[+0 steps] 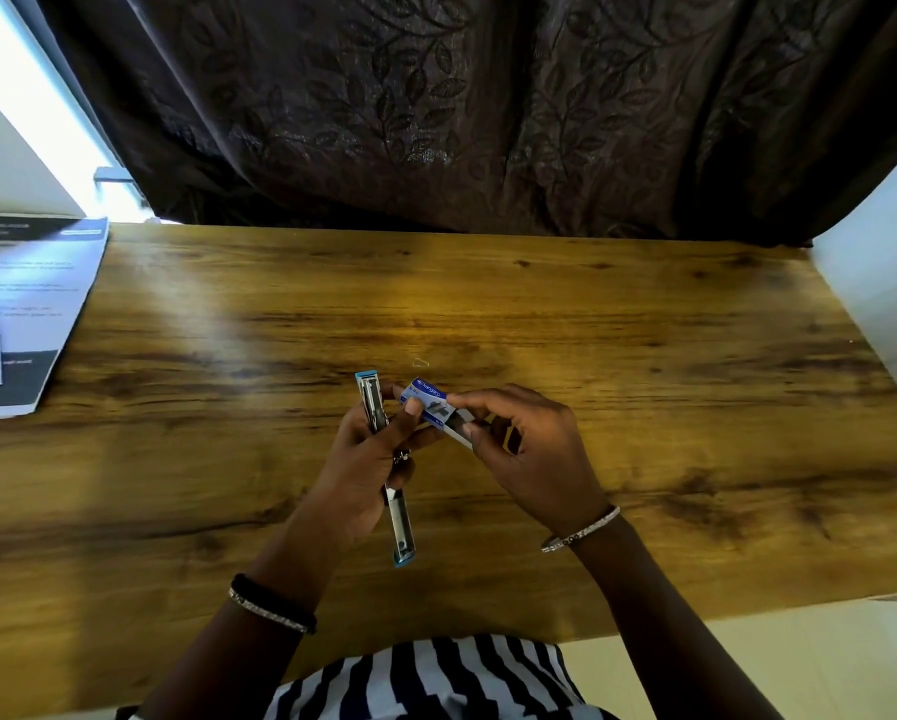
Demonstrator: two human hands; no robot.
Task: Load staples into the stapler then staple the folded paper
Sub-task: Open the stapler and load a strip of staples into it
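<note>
Your left hand (pixel 368 449) grips the opened stapler (pixel 402 527) above the desk's (pixel 643 356) middle, its thumb pinning the staple box (pixel 428 394). Your right hand (pixel 534 454) pinches the inner tray (pixel 462 428). The staples inside are probably light and brittle, so lift the strip by its sides.

Around the stapler (pixel 400 522), over the worktop (pixel 643 356)
The staple box (pixel 430 400) is sitting just right of it; papers (pixel 25 304) are lying well left, farther back.
</note>
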